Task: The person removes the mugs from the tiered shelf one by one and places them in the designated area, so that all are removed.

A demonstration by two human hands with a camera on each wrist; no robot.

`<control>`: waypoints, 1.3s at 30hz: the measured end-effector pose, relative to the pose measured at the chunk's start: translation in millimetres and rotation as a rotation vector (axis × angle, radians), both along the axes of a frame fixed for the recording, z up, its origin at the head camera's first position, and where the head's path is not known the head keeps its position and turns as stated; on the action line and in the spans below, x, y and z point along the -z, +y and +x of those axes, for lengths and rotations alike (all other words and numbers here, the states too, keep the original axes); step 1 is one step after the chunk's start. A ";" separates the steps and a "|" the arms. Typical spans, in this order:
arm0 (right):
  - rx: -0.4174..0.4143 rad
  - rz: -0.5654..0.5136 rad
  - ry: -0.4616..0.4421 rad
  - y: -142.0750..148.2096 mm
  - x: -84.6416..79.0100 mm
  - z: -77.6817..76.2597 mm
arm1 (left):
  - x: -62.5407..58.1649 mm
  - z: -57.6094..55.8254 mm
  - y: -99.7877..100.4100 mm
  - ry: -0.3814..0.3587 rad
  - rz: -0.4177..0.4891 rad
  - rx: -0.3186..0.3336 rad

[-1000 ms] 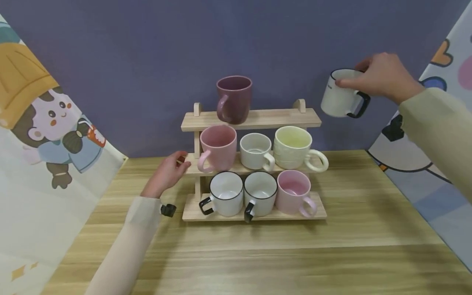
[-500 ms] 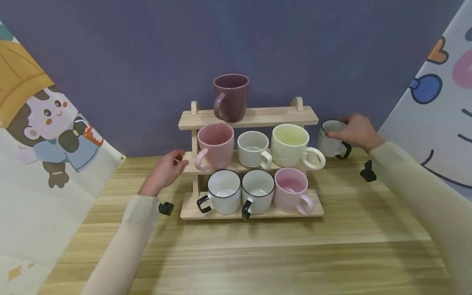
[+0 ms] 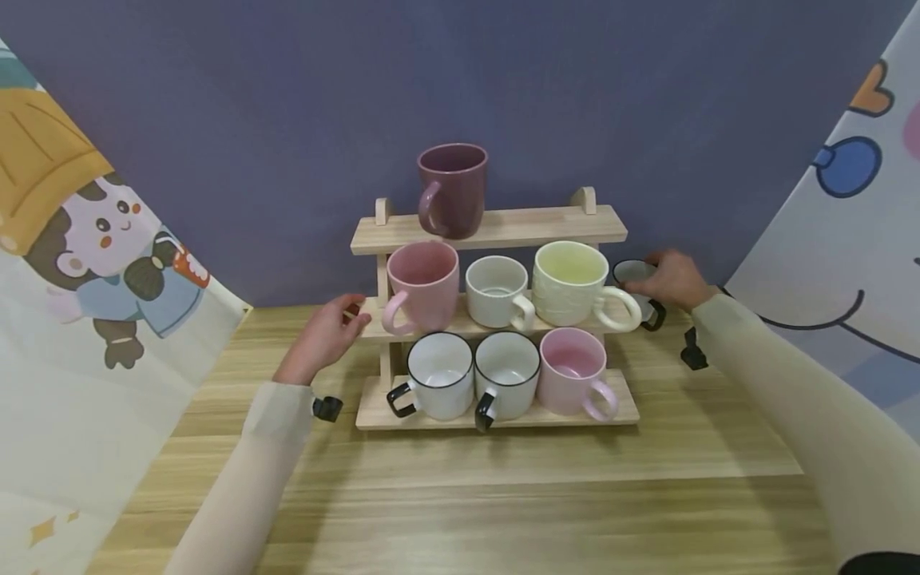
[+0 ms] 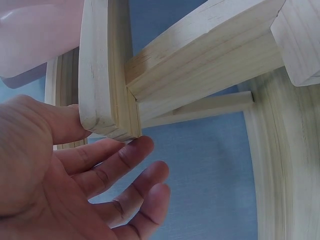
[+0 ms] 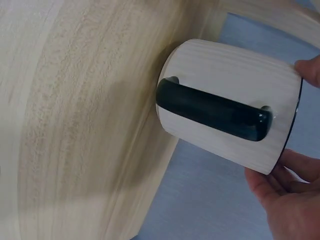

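My right hand [image 3: 674, 279] grips a white mug with a dark rim [image 5: 225, 65] by its rim, at the right of the wooden rack. In the right wrist view the mug's base is right at the wood-grain table, its black handle [image 5: 215, 110] facing the camera. My left hand [image 3: 321, 339] pinches the left end of the rack's middle shelf [image 4: 97, 65] between thumb and fingers. On that shelf stand a pink mug [image 3: 424, 291], a small white mug [image 3: 496, 295] and a cream mug [image 3: 568, 291]. A plum mug [image 3: 460, 196] stands on the top shelf [image 3: 546, 228].
On the bottom shelf [image 3: 424, 423] are two white mugs with black handles, the left one [image 3: 440, 387] beside the other [image 3: 509, 387], and a light pink mug [image 3: 571, 375]. A dark blue cloth [image 3: 287, 160] hangs behind; printed white panels flank the table [image 3: 503, 511].
My right hand has lowered the white mug from above the rack's right side to behind the cream mug's handle, close to the table. My left hand stays at the shelf end.
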State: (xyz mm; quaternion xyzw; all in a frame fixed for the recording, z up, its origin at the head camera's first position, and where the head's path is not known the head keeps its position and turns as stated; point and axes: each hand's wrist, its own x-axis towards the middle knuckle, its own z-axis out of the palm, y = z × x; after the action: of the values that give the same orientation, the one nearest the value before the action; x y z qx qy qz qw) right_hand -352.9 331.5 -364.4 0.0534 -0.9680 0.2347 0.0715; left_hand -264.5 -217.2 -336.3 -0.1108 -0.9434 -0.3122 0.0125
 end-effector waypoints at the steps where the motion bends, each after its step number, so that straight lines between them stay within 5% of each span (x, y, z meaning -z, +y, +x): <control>1: 0.003 0.001 -0.010 -0.3 0.8 -0.5 | 0.1 0.1 -0.1 -0.001 -0.001 -0.001; 27: 0.001 -0.011 -0.193 1.8 -0.4 7.3 | 1.3 3.2 -0.3 0.006 0.020 -0.003; 33: -0.014 -0.018 -0.162 2.6 -0.1 9.1 | 2.2 3.2 0.3 -0.002 0.018 -0.006; 39: -0.057 -0.069 -0.034 5.4 -8.7 17.1 | 2.0 2.6 -0.8 0.011 0.023 0.003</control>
State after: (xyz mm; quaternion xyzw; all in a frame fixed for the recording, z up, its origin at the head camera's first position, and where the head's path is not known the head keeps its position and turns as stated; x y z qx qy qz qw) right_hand -335.7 337.0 -355.7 0.0746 -0.9584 0.2708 0.0503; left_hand -261.9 -218.0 -338.3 -0.1137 -0.9395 -0.3225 0.0186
